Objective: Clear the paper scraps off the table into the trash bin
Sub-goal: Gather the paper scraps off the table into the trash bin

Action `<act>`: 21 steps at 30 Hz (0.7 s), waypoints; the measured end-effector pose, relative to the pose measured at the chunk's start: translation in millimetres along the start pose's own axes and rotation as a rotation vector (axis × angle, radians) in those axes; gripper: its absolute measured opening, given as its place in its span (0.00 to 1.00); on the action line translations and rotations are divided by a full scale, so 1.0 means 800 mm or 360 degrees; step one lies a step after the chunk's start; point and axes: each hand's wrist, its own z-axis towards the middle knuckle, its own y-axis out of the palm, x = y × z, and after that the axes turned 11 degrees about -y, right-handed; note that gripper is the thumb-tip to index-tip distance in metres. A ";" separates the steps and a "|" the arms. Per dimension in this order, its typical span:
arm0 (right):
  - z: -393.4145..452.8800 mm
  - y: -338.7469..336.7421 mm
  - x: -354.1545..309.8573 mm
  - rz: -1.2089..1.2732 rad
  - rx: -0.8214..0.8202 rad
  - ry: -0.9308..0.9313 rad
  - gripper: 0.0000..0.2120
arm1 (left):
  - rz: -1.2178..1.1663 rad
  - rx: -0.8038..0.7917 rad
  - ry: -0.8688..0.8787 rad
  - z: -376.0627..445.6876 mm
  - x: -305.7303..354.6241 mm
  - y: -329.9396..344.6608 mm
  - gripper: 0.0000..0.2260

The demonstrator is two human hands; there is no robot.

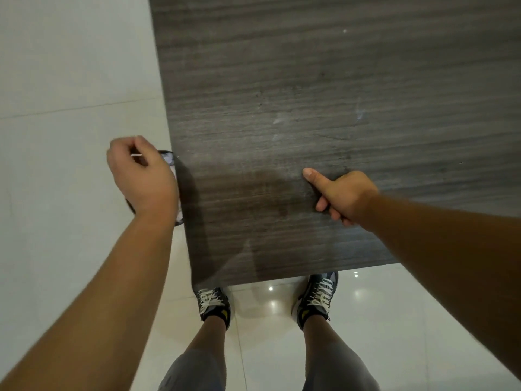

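A thin white paper scrap point(136, 155) is pinched in the left hand point(142, 176) above the trash bin point(172, 162); the right hand point(341, 194), thumb out, is rested on the table point(310, 80).

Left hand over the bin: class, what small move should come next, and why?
Probably open the fingers. The left hand pinches a thin white scrap right above the trash bin beside the table, so letting go should drop it in.
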 end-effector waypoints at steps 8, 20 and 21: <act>0.010 0.001 0.004 0.0025 -0.0098 0.0087 0.41 | 0.0234 -0.0983 0.0966 -0.167 0.169 0.121 0.16; 0.016 -0.001 0.009 0.0018 -0.0146 0.0136 0.38 | 0.1199 -0.0913 0.1021 -0.149 0.292 0.248 0.34; 0.016 -0.001 0.009 0.0018 -0.0149 0.0135 0.38 | 0.1239 -0.0908 0.1014 -0.150 0.294 0.249 0.34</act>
